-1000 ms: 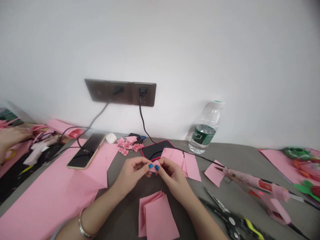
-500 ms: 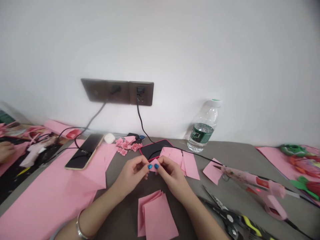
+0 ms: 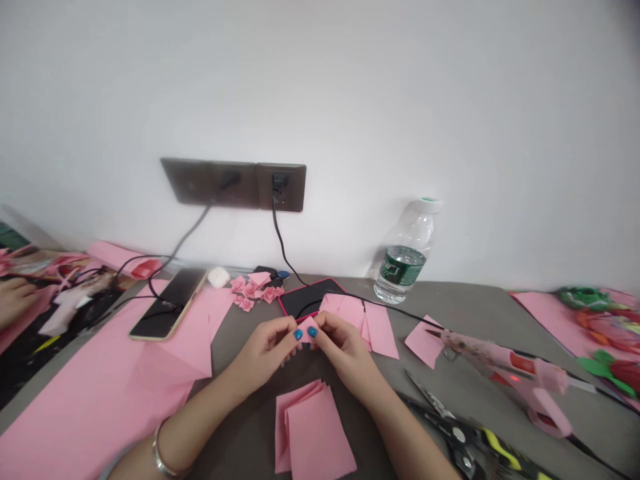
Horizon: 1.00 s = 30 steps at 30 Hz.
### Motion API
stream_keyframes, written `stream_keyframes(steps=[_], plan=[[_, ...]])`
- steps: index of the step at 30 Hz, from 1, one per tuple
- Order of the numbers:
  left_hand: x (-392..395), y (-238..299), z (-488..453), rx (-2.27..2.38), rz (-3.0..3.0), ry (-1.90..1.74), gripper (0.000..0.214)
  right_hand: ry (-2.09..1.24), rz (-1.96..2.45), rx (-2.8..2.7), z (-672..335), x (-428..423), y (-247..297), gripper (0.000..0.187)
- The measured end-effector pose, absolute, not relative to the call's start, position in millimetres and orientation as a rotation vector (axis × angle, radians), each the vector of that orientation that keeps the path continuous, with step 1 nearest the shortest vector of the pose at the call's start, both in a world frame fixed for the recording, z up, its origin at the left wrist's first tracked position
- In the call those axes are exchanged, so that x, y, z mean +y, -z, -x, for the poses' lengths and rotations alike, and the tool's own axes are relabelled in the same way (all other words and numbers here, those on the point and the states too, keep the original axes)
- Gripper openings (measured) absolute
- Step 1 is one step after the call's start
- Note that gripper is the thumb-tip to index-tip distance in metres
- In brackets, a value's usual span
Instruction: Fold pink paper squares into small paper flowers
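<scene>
Between my two hands is a small folded piece of pink paper [image 3: 307, 329], pinched at both sides. My left hand [image 3: 273, 345] is closed on its left edge, thumb on top. From the right, my right hand [image 3: 341, 343] grips the other edge the same way. Fingers under the paper are mostly hidden. Just beyond the hands lie cut pink paper sheets [image 3: 383, 330] and a phone with a red edge [image 3: 313, 298]. Nearer to me rests a stack of folded pink paper [image 3: 320, 430]. Folded pink paper roses [image 3: 245, 290] sit beyond my left hand.
A pink glue gun [image 3: 515, 370] with a lit red light and black scissors [image 3: 457, 433] lie at right. A water bottle [image 3: 403, 260] leans by the wall. At left, a phone [image 3: 170, 305] rests on large pink sheets [image 3: 100, 400]; another person's hand [image 3: 14, 300] is beyond.
My hands stay nearly still, both holding the small paper. The other person's hand at the far left has shifted slightly to the right.
</scene>
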<state>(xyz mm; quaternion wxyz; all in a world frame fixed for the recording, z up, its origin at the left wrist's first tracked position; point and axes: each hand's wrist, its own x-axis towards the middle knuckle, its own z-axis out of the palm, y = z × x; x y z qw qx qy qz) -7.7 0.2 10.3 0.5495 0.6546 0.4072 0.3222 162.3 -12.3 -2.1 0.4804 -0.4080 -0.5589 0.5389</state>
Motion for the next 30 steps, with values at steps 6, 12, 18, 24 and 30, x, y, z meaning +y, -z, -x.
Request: stream_keyframes(steps=[6,12,18,24,30], plan=[[1.0,-7.8,7.6,0.952,-1.584,-0.754,0.033,-1.355,0.973,-1.374,-162.8,-11.1,4.3,0.034],[0.4,-3.3,5.3,0.97,-1.509,-0.821,0.026,-1.321,0.982,-1.328,-161.9,-10.0,6.5,0.035],[2.8,-4.5,6.3,0.976,-1.464,-0.979,0.008,-1.252,0.994,-1.26,-159.6,-9.5,6.2,0.028],[1.2,-7.0,5.8,0.856,-1.396,-1.004,0.004,-1.205,1.003,-1.236,-159.5,-8.0,8.9,0.014],[1.8,-8.6,4.1,0.891,-1.188,-0.978,0.012,-1.159,1.016,-1.259,-160.8,-8.0,9.8,0.011]])
